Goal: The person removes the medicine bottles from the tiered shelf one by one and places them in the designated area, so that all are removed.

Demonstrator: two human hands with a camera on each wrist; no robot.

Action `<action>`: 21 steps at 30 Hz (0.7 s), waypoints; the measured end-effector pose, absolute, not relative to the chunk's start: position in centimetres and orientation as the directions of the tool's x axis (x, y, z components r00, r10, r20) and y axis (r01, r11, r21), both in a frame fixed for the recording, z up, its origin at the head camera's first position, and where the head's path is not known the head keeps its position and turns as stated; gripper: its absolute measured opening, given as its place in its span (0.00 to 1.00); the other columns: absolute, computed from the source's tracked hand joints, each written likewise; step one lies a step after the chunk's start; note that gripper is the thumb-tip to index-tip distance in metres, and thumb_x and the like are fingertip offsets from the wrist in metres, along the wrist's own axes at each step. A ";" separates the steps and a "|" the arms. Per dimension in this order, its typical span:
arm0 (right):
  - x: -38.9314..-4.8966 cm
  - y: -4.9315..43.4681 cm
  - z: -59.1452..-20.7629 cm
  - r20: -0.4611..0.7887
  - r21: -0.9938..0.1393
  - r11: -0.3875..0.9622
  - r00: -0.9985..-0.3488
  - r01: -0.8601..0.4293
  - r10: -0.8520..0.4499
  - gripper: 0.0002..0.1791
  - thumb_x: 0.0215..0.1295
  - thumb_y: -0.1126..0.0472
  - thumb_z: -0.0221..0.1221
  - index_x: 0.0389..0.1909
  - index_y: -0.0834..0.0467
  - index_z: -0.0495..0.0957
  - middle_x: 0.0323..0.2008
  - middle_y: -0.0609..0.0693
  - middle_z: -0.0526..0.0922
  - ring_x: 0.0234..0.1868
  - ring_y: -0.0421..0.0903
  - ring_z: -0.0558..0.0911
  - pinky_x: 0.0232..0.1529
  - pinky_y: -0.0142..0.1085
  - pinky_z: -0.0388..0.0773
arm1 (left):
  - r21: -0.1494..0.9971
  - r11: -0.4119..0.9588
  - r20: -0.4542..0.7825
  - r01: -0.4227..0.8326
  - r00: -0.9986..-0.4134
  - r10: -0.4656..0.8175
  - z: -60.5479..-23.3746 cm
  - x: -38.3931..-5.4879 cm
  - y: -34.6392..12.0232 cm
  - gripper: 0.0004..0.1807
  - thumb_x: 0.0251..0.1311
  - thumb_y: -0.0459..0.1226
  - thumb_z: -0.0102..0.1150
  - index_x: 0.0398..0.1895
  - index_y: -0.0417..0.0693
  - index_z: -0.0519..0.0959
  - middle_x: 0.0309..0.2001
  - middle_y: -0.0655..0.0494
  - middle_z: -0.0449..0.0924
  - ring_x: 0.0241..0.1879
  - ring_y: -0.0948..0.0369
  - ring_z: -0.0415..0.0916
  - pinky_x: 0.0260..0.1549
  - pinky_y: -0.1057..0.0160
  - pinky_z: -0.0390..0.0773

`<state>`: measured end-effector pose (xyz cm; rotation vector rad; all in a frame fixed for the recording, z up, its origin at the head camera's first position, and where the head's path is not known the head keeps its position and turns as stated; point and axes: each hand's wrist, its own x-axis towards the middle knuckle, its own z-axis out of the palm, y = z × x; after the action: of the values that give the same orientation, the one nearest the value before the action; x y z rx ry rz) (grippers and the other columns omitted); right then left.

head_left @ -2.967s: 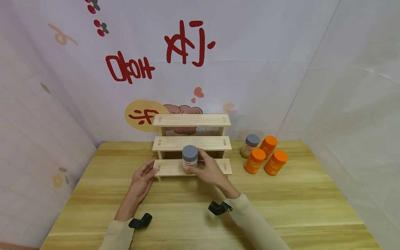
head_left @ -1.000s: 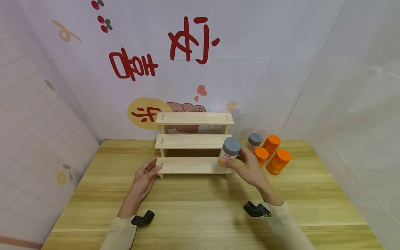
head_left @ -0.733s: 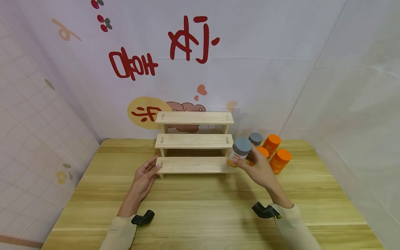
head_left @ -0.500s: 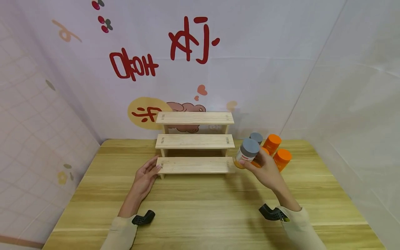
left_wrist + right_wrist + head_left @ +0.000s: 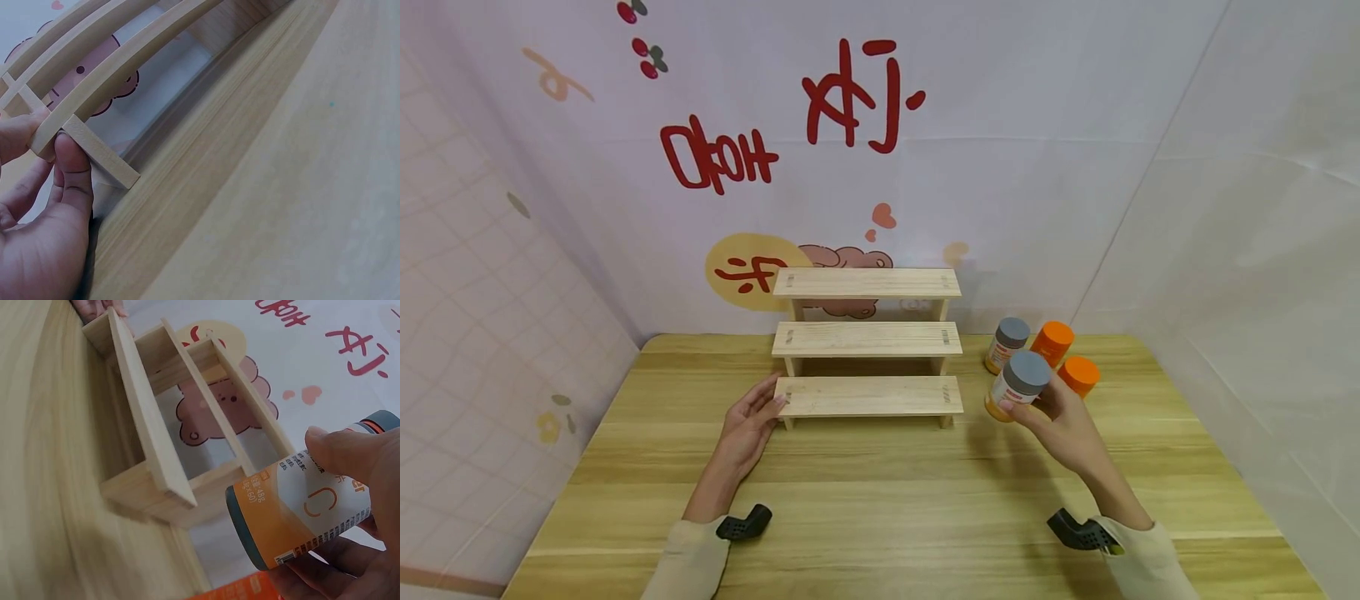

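My right hand (image 5: 1067, 429) grips a pill bottle (image 5: 1024, 377) with a grey cap and a white and orange label. It is held tilted, to the right of a three-step wooden shelf (image 5: 868, 395). Printed text and a letter C show on the held bottle (image 5: 294, 506) in the right wrist view. At the shelf's left end my left hand (image 5: 748, 433) pinches the lowest board. In the left wrist view the thumb and fingers of the left hand (image 5: 47, 244) lie around that board's end (image 5: 53, 134).
Behind the held bottle stand another grey-capped bottle (image 5: 1009, 337) and orange bottles (image 5: 1054, 340), partly hidden by it and the hand. The wooden table (image 5: 865, 517) meets a printed white cloth wall (image 5: 1015, 167) at the back.
My right hand has carried the grey-capped bottle from over the lowest board out to the right, then lower and closer to me. The left hand keeps its place on the shelf.
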<state>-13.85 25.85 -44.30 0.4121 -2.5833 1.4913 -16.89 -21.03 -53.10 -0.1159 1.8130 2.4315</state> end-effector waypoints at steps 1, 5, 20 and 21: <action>-13.7 26.0 -44.4 0.245 -0.826 0.479 -0.955 -0.296 -0.168 0.32 0.69 0.61 0.66 0.72 0.53 0.68 0.62 0.55 0.78 0.57 0.28 0.78 0.57 0.21 0.74 | 0.950 -0.284 -0.123 -0.129 -0.992 0.039 -53.1 -16.9 -21.0 0.37 0.73 0.33 0.58 0.80 0.41 0.56 0.61 0.62 0.70 0.51 0.70 0.74 0.44 0.74 0.77; -13.2 26.6 -45.0 0.238 -0.828 0.482 -0.958 -0.287 -0.161 0.32 0.69 0.61 0.67 0.72 0.54 0.68 0.60 0.55 0.79 0.56 0.28 0.79 0.56 0.21 0.75 | 0.950 -0.286 -0.119 -0.125 -0.992 0.038 -53.1 -16.8 -21.1 0.37 0.73 0.33 0.58 0.81 0.40 0.55 0.60 0.62 0.71 0.50 0.69 0.74 0.43 0.74 0.77; -12.5 29.1 -48.8 0.192 -0.845 0.480 -0.972 -0.235 -0.137 0.30 0.67 0.61 0.69 0.67 0.58 0.71 0.56 0.52 0.81 0.54 0.28 0.80 0.54 0.22 0.77 | 0.953 -0.272 -0.125 -0.134 -0.991 0.049 -53.2 -16.9 -21.2 0.36 0.74 0.34 0.58 0.81 0.43 0.56 0.62 0.63 0.69 0.51 0.70 0.73 0.44 0.73 0.76; -12.5 29.3 -49.1 0.189 -0.846 0.482 -0.973 -0.229 -0.132 0.30 0.67 0.61 0.69 0.68 0.58 0.71 0.56 0.49 0.81 0.54 0.28 0.79 0.54 0.22 0.77 | 0.953 -0.274 -0.124 -0.132 -0.991 0.049 -53.3 -16.9 -21.2 0.36 0.74 0.34 0.58 0.81 0.43 0.56 0.62 0.63 0.69 0.51 0.70 0.73 0.44 0.73 0.76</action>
<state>-12.48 29.32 -49.11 0.3202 -2.6192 1.5172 -16.89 -21.19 -53.26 -0.1058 1.8194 2.4184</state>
